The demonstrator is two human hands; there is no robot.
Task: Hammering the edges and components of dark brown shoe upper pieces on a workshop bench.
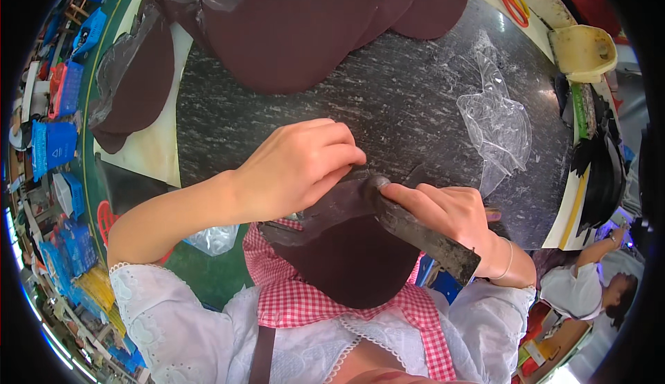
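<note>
Head view, panel: A dark brown, round-bottomed sheet panel (350,259) with a glossy grey strip (339,207) toward its far edge is lying in front of your chest, overlapping your red-and-white checked apron (291,304) in the view; what is supporting it underneath is not showing.
Left hand: Your left hand (305,166) is sitting at the panel's far edge, fingers curled in and tips close together; whether they are pinching something thin, one cannot tell.
Right hand: Your right hand (443,214) is gripping a worn, dark, flat, metal-looking bar (429,242), the thumb lying near its far end; the bar is slanting across the panel's right side.
Risk, surface: The bar's rough edge could be scuffing the brown face if you are pressing with it tilted.
Risk, slippage: If nothing firm is backing the near curve, the panel could be sagging or skewing under one-sided pressure.
Risk, fingertips: Your left fingertips are lying near the bar's far end; a skid could be nipping them.
Risk, sticking: Crumpled clear plastic film (495,128) is lying rightward on the black, pale-streaked worktop (388,86); should the grey strip be tacky, contact could be wrinkling it.
</note>
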